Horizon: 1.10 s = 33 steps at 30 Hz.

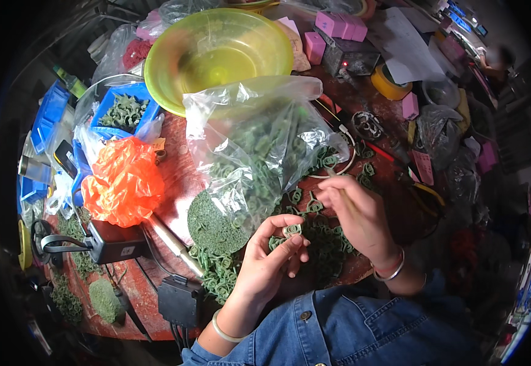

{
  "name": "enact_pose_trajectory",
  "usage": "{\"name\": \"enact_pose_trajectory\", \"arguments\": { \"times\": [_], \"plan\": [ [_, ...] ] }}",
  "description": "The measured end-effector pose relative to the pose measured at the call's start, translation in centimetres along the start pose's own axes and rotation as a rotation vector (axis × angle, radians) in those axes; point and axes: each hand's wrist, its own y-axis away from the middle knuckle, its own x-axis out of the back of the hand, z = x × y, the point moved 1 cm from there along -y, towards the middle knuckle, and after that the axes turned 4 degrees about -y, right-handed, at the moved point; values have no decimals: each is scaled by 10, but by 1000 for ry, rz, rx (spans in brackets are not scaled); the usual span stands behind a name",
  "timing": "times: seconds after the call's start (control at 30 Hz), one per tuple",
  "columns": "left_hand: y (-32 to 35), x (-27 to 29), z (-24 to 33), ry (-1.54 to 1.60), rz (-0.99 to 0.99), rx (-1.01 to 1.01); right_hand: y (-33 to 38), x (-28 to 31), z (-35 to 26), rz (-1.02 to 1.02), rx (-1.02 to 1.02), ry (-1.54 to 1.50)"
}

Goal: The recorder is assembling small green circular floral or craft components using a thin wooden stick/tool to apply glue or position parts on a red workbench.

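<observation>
My left hand [264,263] pinches a small green ring-shaped wax piece [292,230] with a pale centre between thumb and fingers. To its right, my right hand [363,221] is raised with its fingers curled together around something slender that I cannot make out; it is apart from the piece. Many similar green pieces [219,271] lie in a loose heap beside and beneath my hands. Behind them a clear plastic bag [216,143] holds more green pieces. A round green speckled pad [216,224] lies left of my left hand.
A yellow translucent basin [161,76] stands behind the bag. At left are a blue tray [104,104] of green pieces, a crumpled orange bag [124,180] and a black box [116,241]. Pink blocks [341,25], yellow tape [388,84] and red-handled pliers [381,151] lie at right.
</observation>
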Motion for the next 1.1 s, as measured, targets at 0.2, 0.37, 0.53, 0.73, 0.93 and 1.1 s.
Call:
{"name": "enact_pose_trajectory", "arguments": {
  "times": [0.2, 0.37, 0.53, 0.73, 0.93, 1.1],
  "plan": [
    [-2, 4, 0, 72, -3, -14, -46, -5, 13, -22, 353, 421],
    [-2, 7, -2, 99, 35, 4, -73, -17, 17, -33, 391, 524],
    [-3, 5, 0, 92, 47, 12, -61, -23, 18, -160, 479, 656],
    [-2, 4, 1, 92, 69, 20, -43, 1, 0, -244, 410, 506],
    [-3, 3, 0, 94, 49, 3, -20, 5, -5, -187, 429, 411],
    [-3, 5, -2, 57, 29, -17, -7, 7, -10, -156, 376, 299]
  ]
}}
